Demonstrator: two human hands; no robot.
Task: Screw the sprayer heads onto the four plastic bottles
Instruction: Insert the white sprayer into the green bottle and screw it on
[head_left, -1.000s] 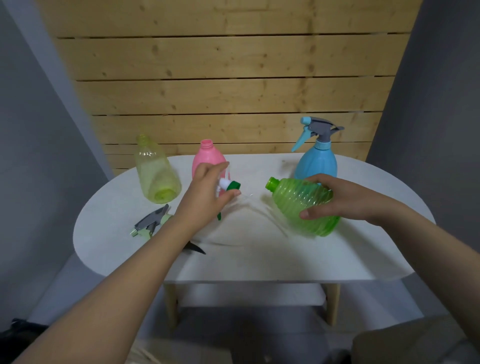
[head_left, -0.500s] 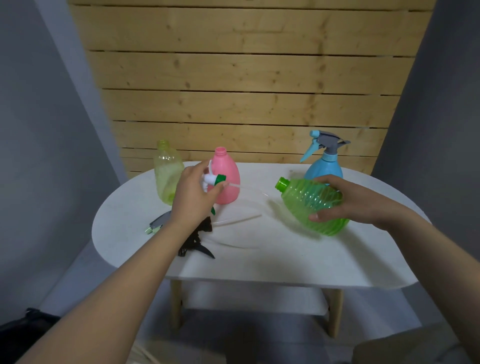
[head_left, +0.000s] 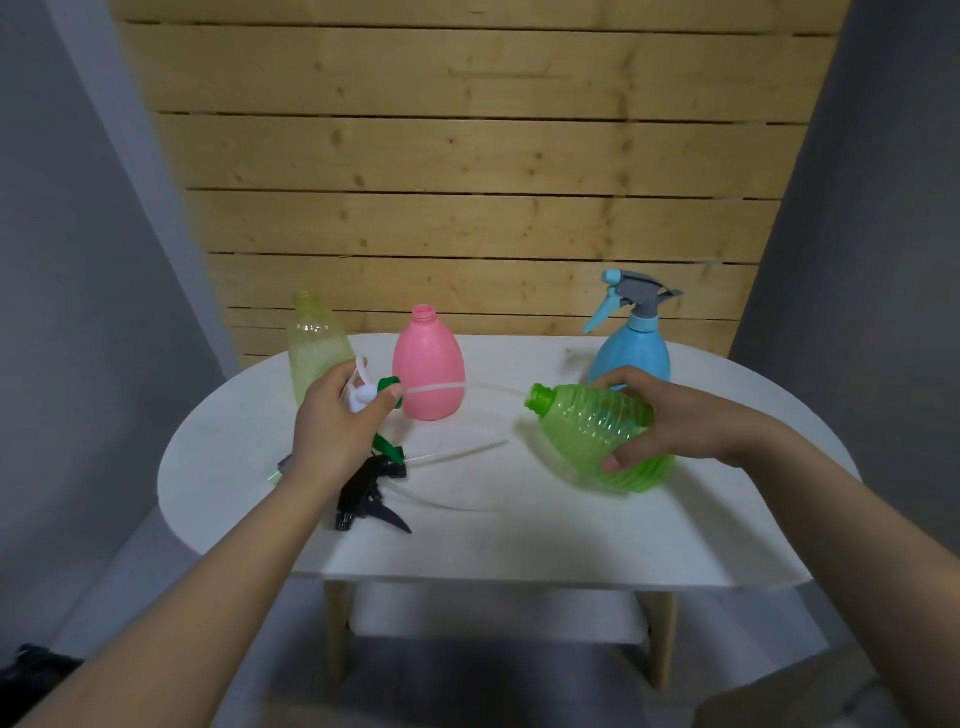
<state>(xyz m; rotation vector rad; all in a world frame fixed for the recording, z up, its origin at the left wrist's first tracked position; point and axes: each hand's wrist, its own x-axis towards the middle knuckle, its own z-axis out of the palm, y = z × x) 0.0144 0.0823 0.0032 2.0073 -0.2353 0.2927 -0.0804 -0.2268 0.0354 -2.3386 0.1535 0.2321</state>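
A person's left hand has lifted a white-and-green sprayer head higher off the tabletop than a second ago, its clear dip tube now stretched level toward the open neck of the green bottle. The right hand keeps that bottle tilted on its side, neck facing the tube tip, which sits just short of the mouth. Both grips are closed firmly around their loads. The blue bottle behind already wears its sprayer; the pink bottle and the yellow bottle stand uncapped, and a black sprayer head lies near the left wrist. Threading the tube in looks like the next step.
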